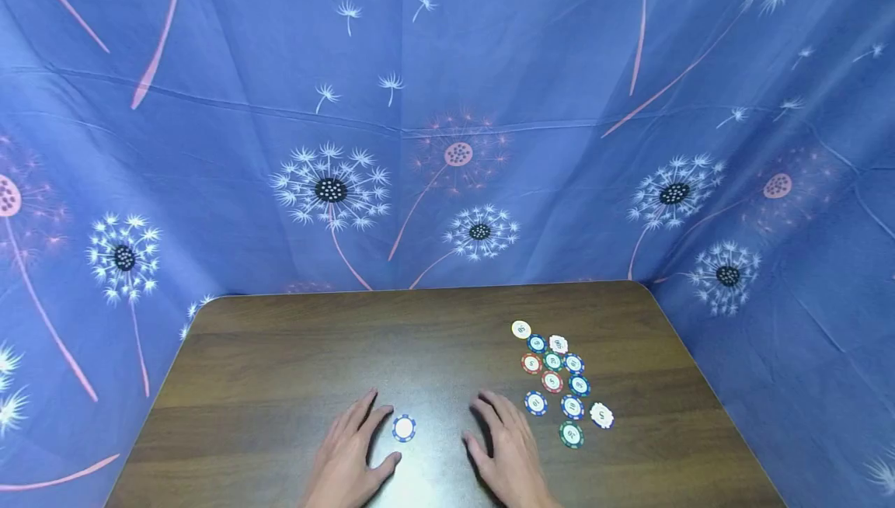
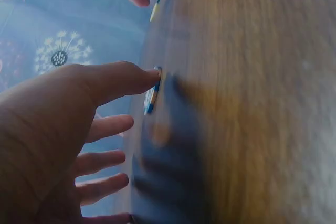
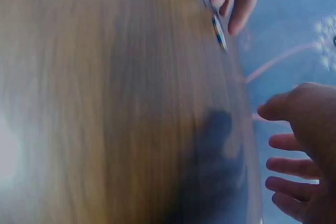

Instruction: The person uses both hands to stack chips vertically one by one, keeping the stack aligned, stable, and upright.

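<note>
A single poker chip (image 1: 404, 428), white in the middle with a blue and white rim, lies flat on the wooden table between the two hands. Just left of it is my left hand (image 1: 349, 454), fingers spread and holding nothing; in the left wrist view the thumb (image 2: 121, 80) overlaps the chip's edge (image 2: 152, 95), and whether they touch I cannot tell. My right hand (image 1: 508, 450) hovers over the table to the right of that chip, its fingers loosely bent around nothing. Several more chips, among them a blue one (image 1: 536, 403), lie beyond the right hand.
The loose group on the right includes a green chip (image 1: 571, 435), a white chip (image 1: 601, 415), a red chip (image 1: 531, 363) and a yellowish chip (image 1: 520, 329), some touching. Blue dandelion-print cloth (image 1: 405, 104) hangs behind and beside the brown table (image 1: 280, 353).
</note>
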The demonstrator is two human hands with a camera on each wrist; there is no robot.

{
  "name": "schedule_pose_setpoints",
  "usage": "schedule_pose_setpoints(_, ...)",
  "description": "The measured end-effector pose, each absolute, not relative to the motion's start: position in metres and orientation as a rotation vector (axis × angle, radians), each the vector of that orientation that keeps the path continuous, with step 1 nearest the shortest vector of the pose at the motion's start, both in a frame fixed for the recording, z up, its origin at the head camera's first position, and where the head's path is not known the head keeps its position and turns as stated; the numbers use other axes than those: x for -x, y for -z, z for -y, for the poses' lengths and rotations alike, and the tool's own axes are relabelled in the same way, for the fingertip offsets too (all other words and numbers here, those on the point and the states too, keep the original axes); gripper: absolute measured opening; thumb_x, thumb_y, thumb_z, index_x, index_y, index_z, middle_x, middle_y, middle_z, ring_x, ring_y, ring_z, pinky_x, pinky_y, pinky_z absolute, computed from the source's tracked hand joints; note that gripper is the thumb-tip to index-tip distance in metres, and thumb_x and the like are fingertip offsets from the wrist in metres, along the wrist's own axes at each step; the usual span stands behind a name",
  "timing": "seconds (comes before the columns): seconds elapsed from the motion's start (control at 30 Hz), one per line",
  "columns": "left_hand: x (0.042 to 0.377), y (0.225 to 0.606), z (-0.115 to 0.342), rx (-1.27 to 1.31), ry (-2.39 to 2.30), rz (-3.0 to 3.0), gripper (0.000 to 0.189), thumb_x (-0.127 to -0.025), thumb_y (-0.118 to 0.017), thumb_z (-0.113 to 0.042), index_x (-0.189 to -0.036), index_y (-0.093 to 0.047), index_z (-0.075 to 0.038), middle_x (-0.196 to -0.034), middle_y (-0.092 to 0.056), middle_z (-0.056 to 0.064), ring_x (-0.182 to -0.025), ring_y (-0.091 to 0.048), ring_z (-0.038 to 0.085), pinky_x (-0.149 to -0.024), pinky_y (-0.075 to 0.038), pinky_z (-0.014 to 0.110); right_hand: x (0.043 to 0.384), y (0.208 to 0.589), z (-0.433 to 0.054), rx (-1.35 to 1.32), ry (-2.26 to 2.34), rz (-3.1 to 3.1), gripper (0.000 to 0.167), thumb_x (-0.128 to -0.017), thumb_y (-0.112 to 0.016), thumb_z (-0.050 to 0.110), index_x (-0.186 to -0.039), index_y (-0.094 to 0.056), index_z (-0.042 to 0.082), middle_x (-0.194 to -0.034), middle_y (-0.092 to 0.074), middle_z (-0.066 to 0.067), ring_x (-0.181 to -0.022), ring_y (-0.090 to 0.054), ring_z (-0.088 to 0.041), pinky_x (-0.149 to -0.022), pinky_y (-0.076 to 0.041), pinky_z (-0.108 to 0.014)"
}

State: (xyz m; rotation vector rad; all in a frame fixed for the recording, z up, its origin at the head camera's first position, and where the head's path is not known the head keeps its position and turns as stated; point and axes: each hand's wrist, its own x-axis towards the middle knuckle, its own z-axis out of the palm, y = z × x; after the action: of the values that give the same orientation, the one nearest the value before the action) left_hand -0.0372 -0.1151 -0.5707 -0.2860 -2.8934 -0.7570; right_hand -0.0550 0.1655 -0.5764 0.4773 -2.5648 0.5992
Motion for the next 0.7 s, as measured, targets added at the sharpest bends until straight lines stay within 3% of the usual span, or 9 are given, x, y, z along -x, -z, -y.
schedule_pose_setpoints(0.13, 0.041, 0.571, 0.107, 0.287, 0.777, 2.859, 0.063, -0.075, -0.093, -0.040, -0.130, -0.074, -0.016, -0.157, -0.055, 0.015, -0.139, -0.055, 0.040, -0.110, -0.048, 0.068, 0.060, 0.574, -0.186, -0.375, -0.623, 2.549, 0.041, -0.074, -0.095, 0.014, -0.110, -0.078, 0.009, -0.124, -0.072, -0.011, -0.116, -0.067, -0.032, -0.095, -0.055, -0.052)
schedule_pose_setpoints(0.27, 0.043, 0.570, 0.101, 0.258, 0.794, 2.849, 0.061, -0.073, -0.095, -0.037, -0.126, -0.075, -0.014, -0.156, -0.054, 0.018, -0.140, -0.054, 0.043, -0.109, -0.042, 0.077, 0.063, 0.573, -0.210, -0.292, -0.612, 2.550, 0.040, -0.071, -0.096, 0.011, -0.106, -0.078, 0.006, -0.124, -0.071, -0.015, -0.115, -0.067, -0.038, -0.095, -0.053, -0.055)
schedule_pose_setpoints(0.7, 0.045, 0.571, 0.089, 0.142, 0.792, 2.846, 0.049, -0.073, -0.095, -0.035, -0.115, -0.076, -0.018, -0.155, -0.056, 0.019, -0.141, -0.054, 0.043, -0.111, -0.037, 0.081, 0.074, 0.577, -0.258, -0.221, -0.528, 2.502, 0.045, -0.062, -0.097, 0.019, -0.098, -0.077, 0.002, -0.127, -0.066, -0.026, -0.117, -0.058, -0.048, -0.102, -0.039, -0.060)
